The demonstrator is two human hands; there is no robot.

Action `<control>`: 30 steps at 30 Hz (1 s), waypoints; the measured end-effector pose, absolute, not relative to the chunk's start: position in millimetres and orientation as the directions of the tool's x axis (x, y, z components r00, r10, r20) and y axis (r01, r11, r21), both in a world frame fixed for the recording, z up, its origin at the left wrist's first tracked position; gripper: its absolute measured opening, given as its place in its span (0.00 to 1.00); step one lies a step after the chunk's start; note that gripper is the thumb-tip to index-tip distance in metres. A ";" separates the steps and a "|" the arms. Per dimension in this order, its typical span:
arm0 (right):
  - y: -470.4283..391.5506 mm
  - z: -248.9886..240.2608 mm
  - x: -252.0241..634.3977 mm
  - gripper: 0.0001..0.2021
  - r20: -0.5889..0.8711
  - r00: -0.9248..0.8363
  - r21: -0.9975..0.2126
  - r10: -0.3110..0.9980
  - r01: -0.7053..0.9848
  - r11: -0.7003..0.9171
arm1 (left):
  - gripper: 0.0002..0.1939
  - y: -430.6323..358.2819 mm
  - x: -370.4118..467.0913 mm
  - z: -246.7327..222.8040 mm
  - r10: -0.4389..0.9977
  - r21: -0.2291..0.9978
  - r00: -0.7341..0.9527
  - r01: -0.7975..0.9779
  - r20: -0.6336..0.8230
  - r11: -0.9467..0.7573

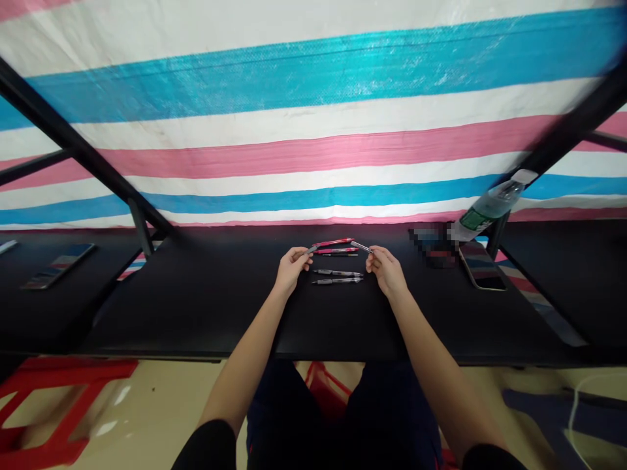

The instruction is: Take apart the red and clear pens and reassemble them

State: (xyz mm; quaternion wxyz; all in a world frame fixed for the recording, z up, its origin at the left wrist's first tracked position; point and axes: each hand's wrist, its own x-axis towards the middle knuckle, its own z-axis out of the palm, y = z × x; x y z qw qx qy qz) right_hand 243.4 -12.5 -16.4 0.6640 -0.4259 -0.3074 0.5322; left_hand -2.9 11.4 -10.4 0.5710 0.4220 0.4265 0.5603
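Note:
On the black table, my left hand (292,266) is closed on a thin grey pen (311,249), whose tip is at the left end of a red pen (333,242). My right hand (385,266) pinches a clear pen (361,247) that slants up toward the red pen's right end. Just below the red pen lies a pink pen (336,250), with a dark thin pen (339,255) close under it. Nearer to me, between my hands, two clear-and-black pens (337,273) (337,281) lie side by side.
A water bottle (492,207) leans at the right rear beside a phone (482,266) and a blurred dark item (435,245). Another phone (59,266) lies on the left table. Black metal bars (83,153) rise on both sides before a striped sheet (313,156).

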 end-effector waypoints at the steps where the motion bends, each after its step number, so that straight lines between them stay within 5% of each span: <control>1: -12.6 -15.9 243.8 0.11 -0.054 0.233 -0.883 0.971 -0.466 0.063 | 0.15 11.0 -2.8 -9.8 0.999 0.950 0.017 -0.310 -0.035 0.039; 14: -11.3 -17.1 247.6 0.13 -0.141 0.113 -0.799 0.984 -0.599 -0.045 | 0.12 11.8 -4.1 -3.1 0.973 0.831 0.091 -0.507 -0.211 0.227; 30: -13.0 -9.9 247.7 0.15 -0.084 -0.014 -0.801 0.996 -0.593 -0.075 | 0.13 7.6 -1.8 4.1 0.957 0.811 0.151 -0.508 -0.248 0.290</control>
